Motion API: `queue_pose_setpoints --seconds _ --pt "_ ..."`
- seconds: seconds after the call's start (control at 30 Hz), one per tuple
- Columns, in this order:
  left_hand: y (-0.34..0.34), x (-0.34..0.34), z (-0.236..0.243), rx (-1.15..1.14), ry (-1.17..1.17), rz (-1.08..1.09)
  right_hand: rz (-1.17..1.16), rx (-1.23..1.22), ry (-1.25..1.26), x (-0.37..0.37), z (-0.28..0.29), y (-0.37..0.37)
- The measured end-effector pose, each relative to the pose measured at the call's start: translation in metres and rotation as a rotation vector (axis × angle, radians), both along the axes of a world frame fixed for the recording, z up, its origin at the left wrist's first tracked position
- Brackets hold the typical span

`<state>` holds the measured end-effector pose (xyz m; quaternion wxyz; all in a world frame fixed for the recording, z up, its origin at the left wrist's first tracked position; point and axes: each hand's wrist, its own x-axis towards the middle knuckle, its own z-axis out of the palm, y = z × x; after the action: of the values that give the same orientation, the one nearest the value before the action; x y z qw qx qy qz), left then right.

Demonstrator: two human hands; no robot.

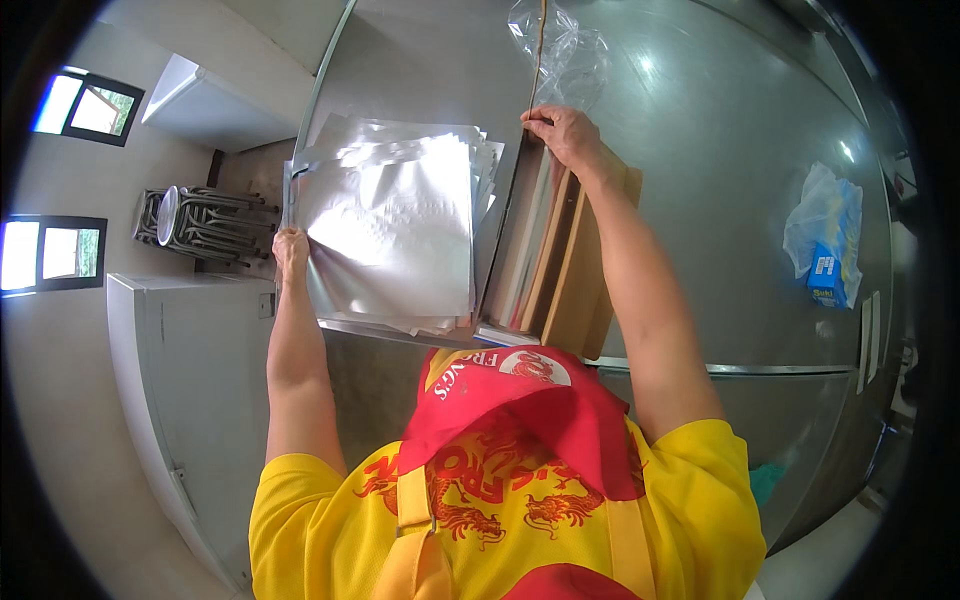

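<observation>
A stack of aluminium foil sheets [400, 225] lies on the steel table, with uneven edges fanning out at its right side. At the stack's left edge my left hand [290, 250] is closed on the foil, and creases spread from its fingers. My right hand [565, 138] is closed in a pinch at the far end of a long open cardboard box [580, 270]. Its fingertips meet a thin brown strip [541, 55] running away from me; what they hold is too small to make out. Long flat pieces [530, 235] stand on edge inside the box.
Crumpled clear plastic [570, 60] lies beyond my right hand. A blue box [826, 276] with a pale plastic bag [825, 205] sits at the table's right. Stacked metal stools [205, 220] and a white cabinet [195, 330] stand on the left.
</observation>
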<state>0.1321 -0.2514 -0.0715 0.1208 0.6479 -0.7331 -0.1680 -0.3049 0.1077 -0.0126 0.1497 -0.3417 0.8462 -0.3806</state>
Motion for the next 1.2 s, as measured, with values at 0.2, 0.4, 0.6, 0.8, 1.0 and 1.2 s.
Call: queue_pose_setpoints --seconds 0.2,0.4,0.6,0.8,1.0,1.2 --pt "0.065 -0.037 0.034 -0.484 -0.211 -0.104 0.002 -0.029 0.032 0.007 0.008 0.003" --pt "0.294 -0.161 0.090 -0.255 0.259 -1.035 0.001 -0.039 0.052 0.005 0.004 0.007" --pt "0.331 -0.219 0.091 -0.240 -0.134 -0.998 0.014 -0.091 0.045 0.004 0.004 0.005" --pt "0.338 -0.235 0.087 -0.235 -0.227 -0.887 0.018 -0.107 0.069 0.003 -0.002 0.004" --pt "0.324 -0.241 0.073 -0.150 0.056 -0.804 0.027 -0.165 0.063 0.001 -0.004 0.002" --pt "0.250 -0.208 0.133 -0.014 0.460 -0.618 0.048 -0.165 0.101 -0.002 -0.006 0.007"
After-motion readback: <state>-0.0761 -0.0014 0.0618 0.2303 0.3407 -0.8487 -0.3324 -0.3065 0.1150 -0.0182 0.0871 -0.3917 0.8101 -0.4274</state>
